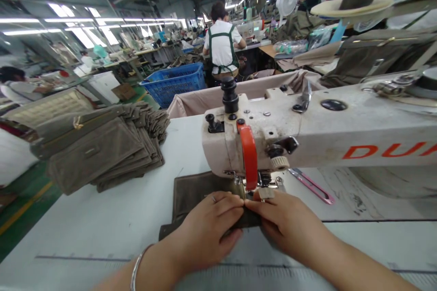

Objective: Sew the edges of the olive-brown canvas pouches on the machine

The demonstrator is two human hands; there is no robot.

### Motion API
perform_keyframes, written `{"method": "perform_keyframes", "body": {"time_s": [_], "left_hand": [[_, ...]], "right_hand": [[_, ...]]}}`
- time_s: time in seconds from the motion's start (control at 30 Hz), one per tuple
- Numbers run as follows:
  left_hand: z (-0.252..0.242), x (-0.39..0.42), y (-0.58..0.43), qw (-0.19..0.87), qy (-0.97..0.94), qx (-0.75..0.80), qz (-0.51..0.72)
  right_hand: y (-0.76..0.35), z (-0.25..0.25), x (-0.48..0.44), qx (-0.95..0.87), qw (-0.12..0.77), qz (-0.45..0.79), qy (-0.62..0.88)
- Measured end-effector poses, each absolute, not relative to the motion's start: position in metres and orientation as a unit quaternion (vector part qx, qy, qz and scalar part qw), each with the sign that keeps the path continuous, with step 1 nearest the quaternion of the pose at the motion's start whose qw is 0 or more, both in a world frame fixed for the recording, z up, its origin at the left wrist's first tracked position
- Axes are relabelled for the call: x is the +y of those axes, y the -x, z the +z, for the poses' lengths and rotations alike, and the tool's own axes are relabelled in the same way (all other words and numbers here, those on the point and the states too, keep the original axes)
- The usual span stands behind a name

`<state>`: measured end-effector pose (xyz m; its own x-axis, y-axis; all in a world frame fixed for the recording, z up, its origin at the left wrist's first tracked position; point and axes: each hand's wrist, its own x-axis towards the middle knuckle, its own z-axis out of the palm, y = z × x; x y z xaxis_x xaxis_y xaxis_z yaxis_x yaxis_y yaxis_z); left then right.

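A dark olive-brown fabric panel lies under the needle area of a white sewing machine with a red guard. My left hand presses on the panel's near part, fingers bent together and pinching its edge close to the needle. Touching its fingertips, my right hand grips the same fabric from the right, just in front of the presser foot. A small beige patch is wrapped on a right finger. Between my fingers, the fabric edge is mostly hidden.
Olive fabric pieces are stacked at the table's left. Pink thread snips lie right of the needle. A ruler strip runs along the near edge. Beyond the table stand a blue crate and a seated person in a green apron.
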<state>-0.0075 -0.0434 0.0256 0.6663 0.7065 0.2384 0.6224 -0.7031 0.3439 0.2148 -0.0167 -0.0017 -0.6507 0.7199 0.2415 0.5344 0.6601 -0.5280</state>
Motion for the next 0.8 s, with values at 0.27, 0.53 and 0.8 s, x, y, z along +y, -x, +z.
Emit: {"method": "perform_keyframes", "body": {"time_s": [0.27,0.53,0.8], "left_hand": [[0.026,-0.013,0.013,0.119,-0.906,0.371,0.166],[0.02,-0.001,0.021,0.098,-0.915,0.367,0.133],[0.011,0.003,0.04,0.062,-0.909,0.343,0.23]], "right_hand": [[-0.21,0.002,-0.015,-0.884,0.179,0.179,0.394],[-0.211,0.002,-0.017,-0.875,0.226,0.185,0.386],[-0.22,0.004,-0.004,-0.842,0.274,0.076,0.459]]}}
